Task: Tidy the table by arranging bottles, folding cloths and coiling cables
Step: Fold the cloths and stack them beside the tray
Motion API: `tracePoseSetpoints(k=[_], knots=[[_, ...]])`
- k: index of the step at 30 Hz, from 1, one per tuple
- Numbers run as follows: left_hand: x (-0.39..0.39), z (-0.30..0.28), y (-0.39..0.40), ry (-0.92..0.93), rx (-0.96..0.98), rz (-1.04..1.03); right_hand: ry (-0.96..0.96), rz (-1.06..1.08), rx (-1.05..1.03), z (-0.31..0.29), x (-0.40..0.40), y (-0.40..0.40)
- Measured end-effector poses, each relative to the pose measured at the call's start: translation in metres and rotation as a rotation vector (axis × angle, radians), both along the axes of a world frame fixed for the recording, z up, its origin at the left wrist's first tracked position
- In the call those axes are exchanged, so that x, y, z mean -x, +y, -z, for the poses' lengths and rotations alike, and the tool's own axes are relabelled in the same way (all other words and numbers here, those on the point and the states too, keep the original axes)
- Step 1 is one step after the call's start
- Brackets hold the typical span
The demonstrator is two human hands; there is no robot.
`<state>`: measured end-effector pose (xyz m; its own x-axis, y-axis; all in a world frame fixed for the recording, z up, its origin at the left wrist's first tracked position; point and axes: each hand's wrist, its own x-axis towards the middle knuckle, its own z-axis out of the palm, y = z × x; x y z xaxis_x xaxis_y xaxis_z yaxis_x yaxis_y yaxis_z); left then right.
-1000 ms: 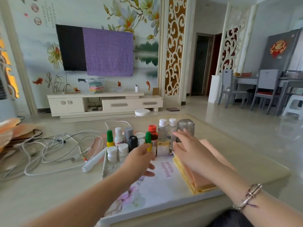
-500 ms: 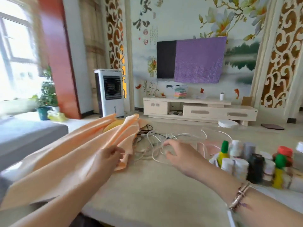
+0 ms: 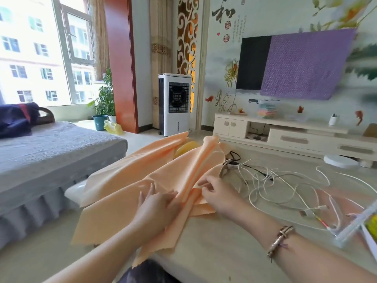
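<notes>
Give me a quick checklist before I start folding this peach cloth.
1. Left hand on peach cloth: ok, fingers rest flat on it.
2. Right hand gripping cloth: ok, pinches a fold.
3. Cloth spread flat: not ok, bunched in ridges and hanging off the table edge.
4. White cables clear of cloth: cannot tell, tangle lies close beside it.
5. Yellow thing under cloth: not ok, partly covered.
</notes>
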<state>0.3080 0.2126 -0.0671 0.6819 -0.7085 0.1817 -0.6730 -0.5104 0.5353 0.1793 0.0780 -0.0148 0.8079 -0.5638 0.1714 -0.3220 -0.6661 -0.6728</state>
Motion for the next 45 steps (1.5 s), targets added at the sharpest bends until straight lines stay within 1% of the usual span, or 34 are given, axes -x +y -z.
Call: tracePoseSetpoints(k=[1,3,5,7,8,9,10,11,13,16,17,18,19,20,21,23,25,27,29,30,31,32,35,37,39,41,43,45], knots=[[0.004,-0.003,-0.002,0.017,0.051,-0.004,-0.019,0.005,-0.017,0.002,-0.001,-0.001],[0.014,-0.016,-0.004,0.154,0.19,-0.003,-0.057,0.025,-0.075,0.001,-0.001,-0.003],[0.028,-0.034,-0.007,0.279,0.297,0.038,-0.093,0.064,-0.18,-0.003,0.002,-0.005],[0.048,-0.051,-0.012,0.399,0.362,0.105,-0.135,0.09,-0.365,-0.009,0.009,-0.007],[0.059,-0.057,-0.015,0.502,0.388,0.156,-0.157,0.088,-0.48,-0.012,0.015,-0.008],[0.07,-0.062,-0.019,0.584,0.386,0.206,-0.185,0.077,-0.591,-0.015,0.022,-0.009],[0.081,-0.067,-0.023,0.614,0.354,0.247,-0.206,0.072,-0.663,-0.018,0.03,-0.01],[0.088,-0.07,-0.028,0.597,0.319,0.274,-0.213,0.082,-0.682,-0.02,0.039,-0.012],[0.103,-0.075,-0.034,0.547,0.29,0.328,-0.212,0.154,-0.644,-0.023,0.059,-0.02],[0.117,-0.077,-0.045,0.522,0.266,0.421,-0.213,0.263,-0.575,-0.03,0.094,-0.04],[0.119,-0.076,-0.048,0.483,0.255,0.429,-0.224,0.305,-0.559,-0.033,0.104,-0.047],[0.12,-0.075,-0.052,0.377,0.22,0.425,-0.232,0.363,-0.515,-0.036,0.115,-0.055],[0.118,-0.071,-0.057,0.206,0.153,0.412,-0.22,0.424,-0.438,-0.037,0.124,-0.063],[0.116,-0.068,-0.061,0.059,0.086,0.397,-0.174,0.475,-0.329,-0.037,0.132,-0.071],[0.116,-0.063,-0.065,-0.042,0.035,0.387,-0.114,0.51,-0.216,-0.037,0.14,-0.077],[0.116,-0.054,-0.072,-0.114,-0.024,0.349,0.027,0.524,-0.059,-0.035,0.15,-0.081],[0.118,-0.043,-0.079,-0.21,-0.046,0.313,0.232,0.499,0.007,-0.031,0.159,-0.076],[0.123,-0.037,-0.086,-0.338,-0.011,0.299,0.442,0.394,0.09,-0.023,0.169,-0.07],[0.13,-0.04,-0.09,-0.464,0.058,0.31,0.544,0.256,0.155,-0.016,0.177,-0.064],[0.133,-0.044,-0.092,-0.507,0.093,0.324,0.589,0.23,0.175,-0.011,0.182,-0.065],[0.136,-0.049,-0.094,-0.517,0.138,0.34,0.619,0.228,0.187,-0.007,0.186,-0.065],[0.138,-0.056,-0.095,-0.487,0.191,0.354,0.626,0.25,0.208,-0.005,0.189,-0.066],[0.144,-0.083,-0.094,-0.29,0.358,0.413,0.523,0.328,0.335,-0.008,0.196,-0.074],[0.149,-0.104,-0.09,-0.117,0.457,0.442,0.392,0.396,0.347,-0.025,0.199,-0.073],[0.153,-0.129,-0.084,0.016,0.556,0.427,0.223,0.435,0.258,-0.049,0.199,-0.071],[0.156,-0.156,-0.078,0.138,0.596,0.402,0.025,0.466,0.078,-0.077,0.197,-0.066],[0.155,-0.182,-0.069,0.216,0.553,0.402,-0.14,0.433,-0.062,-0.107,0.195,-0.059],[0.152,-0.206,-0.05,0.261,0.467,0.472,-0.222,0.368,-0.122,-0.135,0.197,-0.049]])
